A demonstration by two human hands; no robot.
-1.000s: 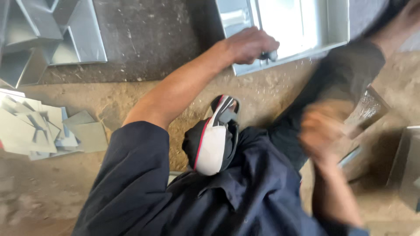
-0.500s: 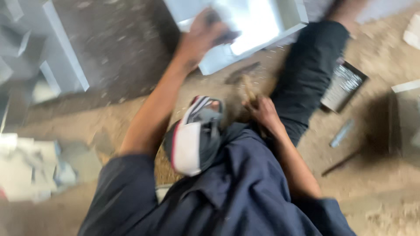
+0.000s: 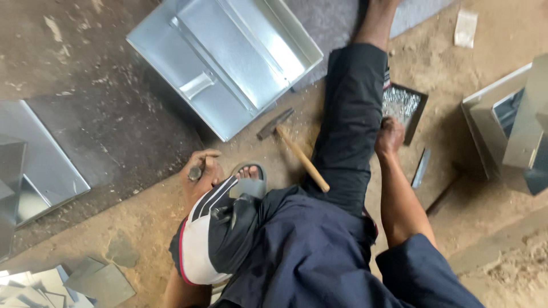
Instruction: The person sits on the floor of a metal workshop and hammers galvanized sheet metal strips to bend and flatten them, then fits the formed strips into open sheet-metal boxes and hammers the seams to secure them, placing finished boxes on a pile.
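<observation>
A: Seated on the dirt floor [image 3: 171,205] of a sheet-metal workshop, you rest your left hand [image 3: 200,174] beside your sandalled foot [image 3: 249,175]. What do the fingers hold?

B: Your left fingers [image 3: 206,155] are curled together around a small dark metal piece [image 3: 195,173], perhaps a punch or bolt; it is too small to tell. Only its end shows above the fist.

A: And your right hand [image 3: 389,137]?

B: It lies at the near edge of a dark shallow tray [image 3: 422,108] of bright metal bits, just past your outstretched leg [image 3: 351,120]. The right fingers are bent down at the tray's rim. Whether they clamp anything cannot be told from here.

A: Where is the hammer [image 3: 294,145]?

B: On the floor, untouched, between your two hands. Its dark head points away from your left fingers toward the folded galvanised tray [image 3: 225,60], and its wooden handle runs back against your trouser leg.

A: What else lies around you?

B: The galvanised tray sits well beyond your left fingers, open side up. A flat metal strip [image 3: 420,168] lies just outside your right fingers. More folded sheet boxes [image 3: 508,125] stand further out on that side. A flat sheet [image 3: 40,165] and a pile of cut offcuts [image 3: 34,285] lie well off to the outside of your left hand.
</observation>
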